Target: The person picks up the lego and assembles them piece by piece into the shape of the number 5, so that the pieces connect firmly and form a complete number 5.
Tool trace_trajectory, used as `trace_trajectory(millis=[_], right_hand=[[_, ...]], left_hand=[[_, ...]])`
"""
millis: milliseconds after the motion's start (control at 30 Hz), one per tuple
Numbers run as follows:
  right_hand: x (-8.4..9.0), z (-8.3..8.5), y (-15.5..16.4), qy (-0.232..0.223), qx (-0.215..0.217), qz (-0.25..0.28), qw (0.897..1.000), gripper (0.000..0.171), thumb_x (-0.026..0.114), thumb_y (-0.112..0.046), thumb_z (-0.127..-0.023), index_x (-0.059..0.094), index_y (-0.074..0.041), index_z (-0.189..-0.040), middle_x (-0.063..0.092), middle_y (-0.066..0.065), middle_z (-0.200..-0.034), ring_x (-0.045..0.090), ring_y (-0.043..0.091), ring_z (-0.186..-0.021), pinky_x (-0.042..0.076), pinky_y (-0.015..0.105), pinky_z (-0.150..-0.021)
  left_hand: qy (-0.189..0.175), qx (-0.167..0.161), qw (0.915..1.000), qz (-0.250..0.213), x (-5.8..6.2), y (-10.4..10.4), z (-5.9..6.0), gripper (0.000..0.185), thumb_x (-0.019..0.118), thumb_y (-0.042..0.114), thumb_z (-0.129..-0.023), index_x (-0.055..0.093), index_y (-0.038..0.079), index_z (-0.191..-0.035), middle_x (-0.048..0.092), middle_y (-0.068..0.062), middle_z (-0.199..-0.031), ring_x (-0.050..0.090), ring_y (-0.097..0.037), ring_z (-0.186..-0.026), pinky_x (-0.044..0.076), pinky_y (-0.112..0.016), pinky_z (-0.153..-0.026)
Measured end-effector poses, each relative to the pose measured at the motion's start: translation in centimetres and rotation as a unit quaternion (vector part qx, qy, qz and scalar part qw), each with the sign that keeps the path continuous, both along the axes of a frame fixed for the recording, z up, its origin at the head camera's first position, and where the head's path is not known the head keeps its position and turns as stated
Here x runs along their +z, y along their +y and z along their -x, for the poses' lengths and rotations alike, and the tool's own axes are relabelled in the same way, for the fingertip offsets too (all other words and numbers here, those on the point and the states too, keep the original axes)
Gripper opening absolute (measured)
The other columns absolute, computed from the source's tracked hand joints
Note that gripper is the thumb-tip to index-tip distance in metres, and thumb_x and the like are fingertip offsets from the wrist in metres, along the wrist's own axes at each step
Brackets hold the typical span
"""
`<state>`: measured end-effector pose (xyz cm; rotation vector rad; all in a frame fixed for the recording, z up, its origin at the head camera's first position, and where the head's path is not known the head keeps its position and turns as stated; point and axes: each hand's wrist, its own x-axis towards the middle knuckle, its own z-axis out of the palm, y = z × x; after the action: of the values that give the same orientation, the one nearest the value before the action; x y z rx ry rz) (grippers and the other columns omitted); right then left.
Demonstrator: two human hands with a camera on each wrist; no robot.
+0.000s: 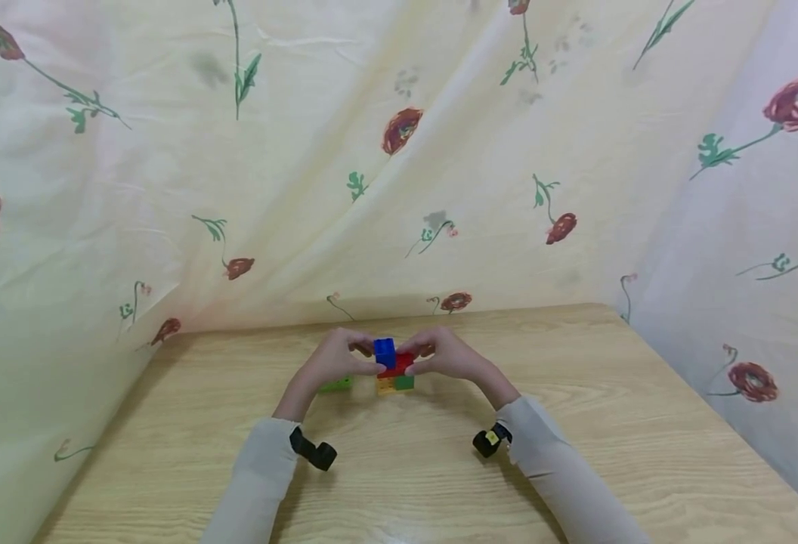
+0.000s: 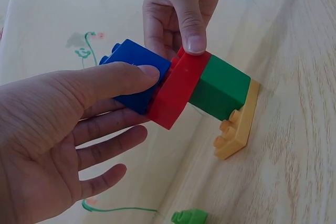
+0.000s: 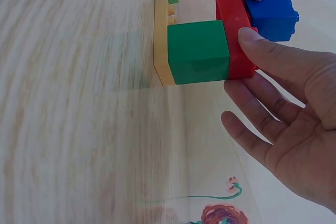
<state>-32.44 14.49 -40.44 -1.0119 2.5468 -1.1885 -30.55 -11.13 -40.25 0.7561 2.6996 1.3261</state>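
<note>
A small stack of toy building bricks stands on the table. At its bottom is a flat yellow brick [image 2: 239,135], with a green brick [image 3: 198,51] over one end of it. A flat red brick [image 2: 178,87] lies across the green one, and a blue brick [image 1: 385,353] sits on top at the left end of the red. My left hand [image 1: 338,357] pinches the blue brick between thumb and fingers, its lower fingers spread. From the other side my right hand [image 1: 448,355] grips the red brick, thumb on its near face and fingers behind.
A light green brick [image 1: 335,384] lies on the wooden table [image 1: 399,476] just left of the stack, partly behind the left hand in the head view. Behind the table hangs a flowered cloth [image 1: 317,166], which also runs along both sides.
</note>
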Motion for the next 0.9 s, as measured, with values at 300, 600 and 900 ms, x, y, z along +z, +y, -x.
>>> trace_trajectory(millis=[300, 600, 900], right_hand=[[0.29, -0.32, -0.03, -0.006, 0.008, 0.006, 1.0, 0.034, 0.078, -0.013, -0.09, 0.073, -0.003, -0.123, 0.074, 0.014, -0.119, 0.07, 0.028, -0.107, 0.054, 0.053, -0.098], [0.1, -0.16, 0.02, -0.007, -0.001, 0.002, 1.0, 0.034, 0.079, -0.014, -0.089, 0.074, -0.006, -0.122, 0.075, 0.01, -0.118, 0.07, 0.023, -0.106, 0.057, 0.047, -0.096], [0.08, -0.07, -0.1, -0.017, -0.006, 0.0, 1.0, 0.035, 0.079, -0.014, -0.09, 0.074, -0.006, -0.123, 0.074, 0.01, -0.12, 0.069, 0.024, -0.108, 0.057, 0.045, -0.096]], left_hand=[[0.003, -0.015, 0.9998, -0.014, -0.1, -0.1, 0.0, 0.038, 0.086, 0.025, -0.084, 0.077, 0.009, -0.117, 0.078, -0.003, -0.102, 0.07, -0.017, -0.095, 0.054, -0.048, -0.098], [-0.002, -0.023, 0.9996, -0.013, -0.02, -0.15, 0.14, 0.033, 0.083, 0.025, -0.087, 0.078, 0.008, -0.115, 0.079, -0.004, -0.1, 0.071, -0.015, -0.093, 0.056, -0.043, -0.095], [-0.011, -0.011, 0.9998, -0.016, 0.0, -0.08, 0.08, 0.034, 0.084, 0.024, -0.085, 0.078, 0.009, -0.115, 0.078, -0.003, -0.098, 0.07, -0.016, -0.094, 0.056, -0.043, -0.095]])
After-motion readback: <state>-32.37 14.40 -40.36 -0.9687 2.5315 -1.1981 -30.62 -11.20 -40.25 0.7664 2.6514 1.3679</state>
